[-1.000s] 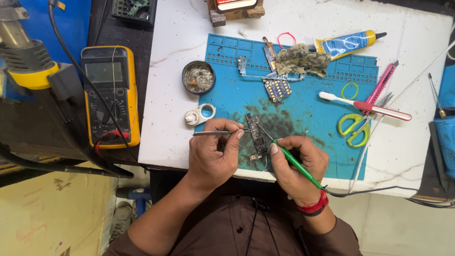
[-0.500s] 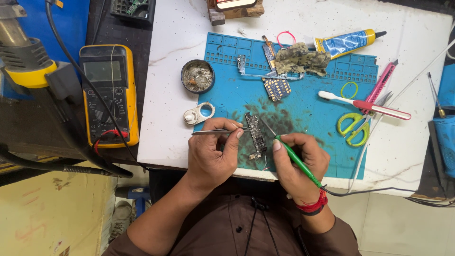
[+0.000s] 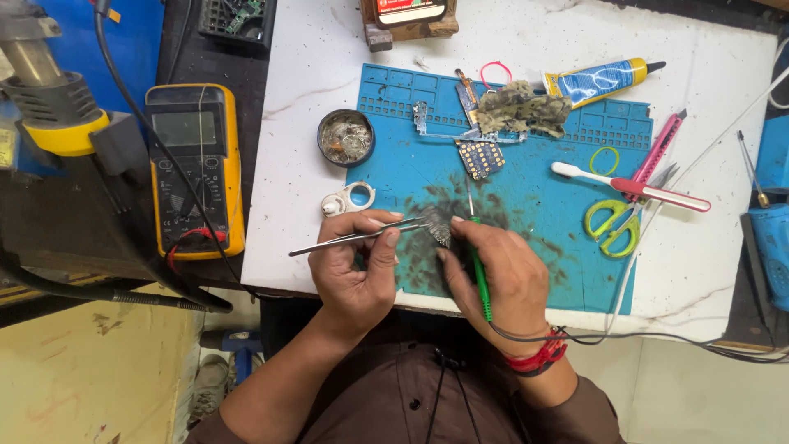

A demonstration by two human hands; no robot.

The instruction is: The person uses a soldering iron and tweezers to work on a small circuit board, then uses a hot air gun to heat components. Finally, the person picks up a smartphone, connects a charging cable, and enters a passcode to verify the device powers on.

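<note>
**2 hands working a small board with tweezers and a green tool on the blue mat**

The left hand [image 3: 355, 267] is pinching metal tweezers [image 3: 362, 237], fingers closed around them, tips pointing right toward a small dark circuit board [image 3: 437, 225]. The tweezer tips are meeting the board's left edge; whether they are actually clamping it cannot be told. The right hand [image 3: 501, 275] is gripping a green-handled tool [image 3: 480, 271], fingers wrapped closed on it, its thin metal tip sticking up past the board. The board is sitting between the 2 hands at the front edge of the blue work mat [image 3: 526, 205], over a dark sooty smear. A red band [image 3: 538, 362] is sitting on the right wrist.

Around them: a small white ring-shaped piece [image 3: 348, 200] is lying just above the left hand, a round tin [image 3: 346, 138] of scraps beyond it. A yellow multimeter [image 3: 196, 168] is lying well left, off the white table [image 3: 304, 57]. On the mat's far side, a gold-dotted chip board [image 3: 481, 158], a crumpled rag [image 3: 522, 107] and a glue tube [image 3: 598, 80] are lying. To the right, a toothbrush [image 3: 629, 187] is lying across green scissors [image 3: 612, 222], a pink cutter [image 3: 659, 148] beside them.
</note>
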